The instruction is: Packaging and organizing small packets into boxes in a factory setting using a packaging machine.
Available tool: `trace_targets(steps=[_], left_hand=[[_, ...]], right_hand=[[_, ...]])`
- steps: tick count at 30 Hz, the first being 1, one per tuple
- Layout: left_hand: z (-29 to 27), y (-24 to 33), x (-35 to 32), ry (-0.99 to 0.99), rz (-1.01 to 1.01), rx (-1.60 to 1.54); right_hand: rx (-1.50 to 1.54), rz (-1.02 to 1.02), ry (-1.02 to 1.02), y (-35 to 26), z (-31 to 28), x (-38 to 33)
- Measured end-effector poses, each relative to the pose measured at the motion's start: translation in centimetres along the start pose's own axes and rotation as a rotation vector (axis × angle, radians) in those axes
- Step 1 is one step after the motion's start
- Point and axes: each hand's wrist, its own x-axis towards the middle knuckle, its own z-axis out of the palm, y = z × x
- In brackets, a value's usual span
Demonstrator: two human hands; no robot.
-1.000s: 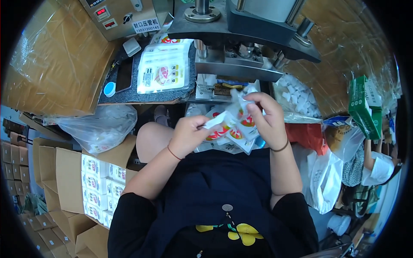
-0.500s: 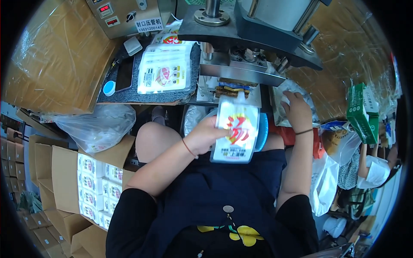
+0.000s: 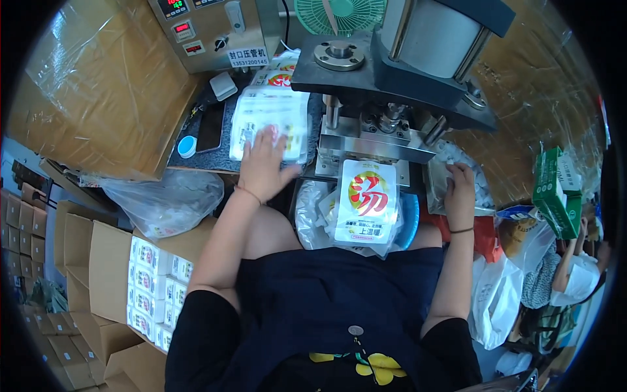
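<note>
1. Two hands, two jobs at once, and that is where I judge the risk starts. My left hand lies flat, fingers spread apart, on the stack of flat white pouches on the dark mat of the worktop. It grips nothing. If I drag one pouch off with a flat palm, I could pull several, or fan the pile toward the phone and the blue cap.

2. The white pouch with the red mark sits under the front bar of the sealing press, its lower end hanging over my lap. Neither hand holds it. It looks free to slip down or skew, which would give a crooked seal.

3. My right hand rests in the bag of small white pieces just beside the press. I cannot tell whether those fingers are closed on anything. A careless scoop may spill pieces off the edge.

4. Both hands are near the press head; a pinch is the worst outcome if it comes down while I reach in.
</note>
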Motion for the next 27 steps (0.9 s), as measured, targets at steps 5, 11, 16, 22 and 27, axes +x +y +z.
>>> trace_targets(steps=[5,11,16,22,27], left_hand=[[-0.2,0.9,-5.1,0.168,0.019,-0.513],[-2.4,6.6,-5.9,-0.211,-0.232,-1.392],[-3.5,11.0,-5.4,-0.407,-0.191,-1.390],[-2.5,13.7,-6.7,-0.883,-0.256,-2.005],[-1.1,14.0,-5.7,-0.889,-0.343,-2.095]], right_hand=[[0.146,0.140,-0.041,-6.6,-3.1,-0.1],[0.544,-0.178,-0.368,-13.0,-1.4,0.7],[0.838,0.039,-0.216,-14.3,-1.7,2.2],[0.568,-0.285,-0.597,-12.3,-3.7,3.1],[-0.100,0.000,-0.258,-7.6,-3.3,2.5]])
